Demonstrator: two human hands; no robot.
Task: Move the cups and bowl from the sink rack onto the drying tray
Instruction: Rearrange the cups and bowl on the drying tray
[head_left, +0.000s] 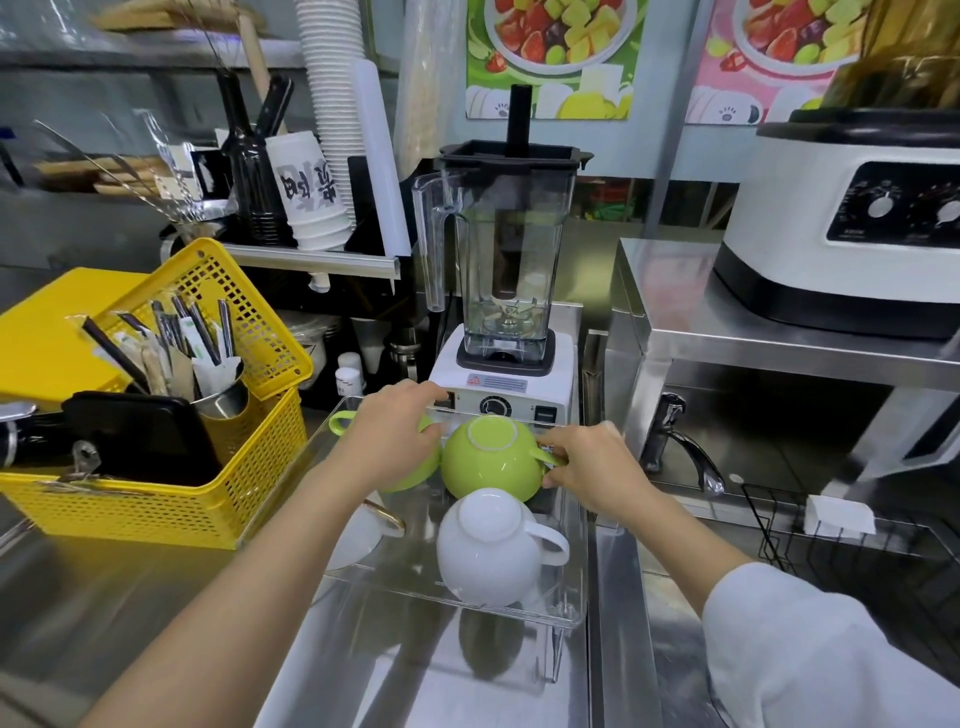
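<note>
Drying tray (569, 571): clear rigid plastic on the steel desk (130, 597), left of the sink rack (779, 525). Probably light and apt to slide, so I set things down gently.

White cup (491, 551): upside down at the tray's near end, handle pointing right. Glazed ceramic, so I judge it fairly heavy, hard, slick when wet and chippable; the handle or the foot ring is the best hold.

Green cup (488, 460): inverted just beyond the white one, nearly touching it. My right hand (587, 465) pinches its handle, fingers closed on it.

Second green cup (410, 467): left of the first, mostly hidden. My left hand (392, 434) lies curled over its base; whether it actually grips, I cannot tell.

A gold-rimmed white piece (371, 525), possibly the bowl, sits at near left.
</note>
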